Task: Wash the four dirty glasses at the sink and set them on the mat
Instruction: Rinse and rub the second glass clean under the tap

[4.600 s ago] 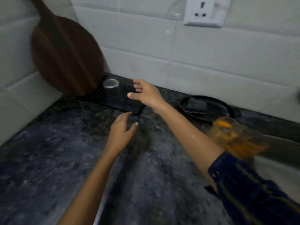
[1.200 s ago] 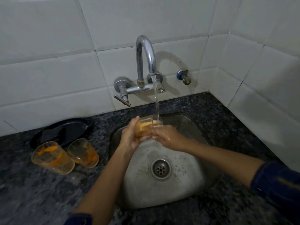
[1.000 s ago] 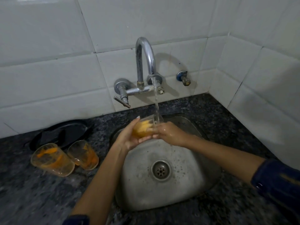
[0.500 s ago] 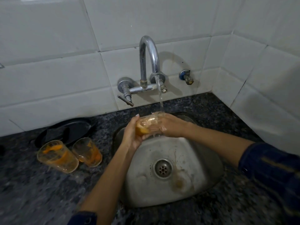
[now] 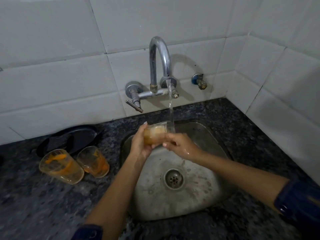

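Nearest the camera, two dark blue sleeves (image 5: 297,203) are pushed back from bare forearms, likely to keep the cloth dry. The forearms reach over the rounded stainless steel sink (image 5: 204,193), whose drain sits below and toward the camera from the grip.

Both hands meet over the far part of the basin. The left hand (image 5: 138,144) wraps its fingers around the base end of a clear tumbler streaked with orange residue (image 5: 155,135), which lies tilted on its side with its mouth turned rightward toward the stream. The right hand (image 5: 180,144), wet, closes on the glass's lower right side near the rim; its fingertips seem to be rubbing there, though whether any reach inside cannot be told. The tilt probably lets water flush in and cloudy liquid drain out.

Left of the grip, on the speckled dark granite counter (image 5: 43,205), two more orange-stained clear glasses (image 5: 60,166) (image 5: 94,161) stand just beside each other, waiting within reach. Behind them lies an oval black tray (image 5: 83,134).

Beyond the grip, a curved chrome wall tap (image 5: 160,66) pours a thin stream at the glass's mouth. The mat is out of view.
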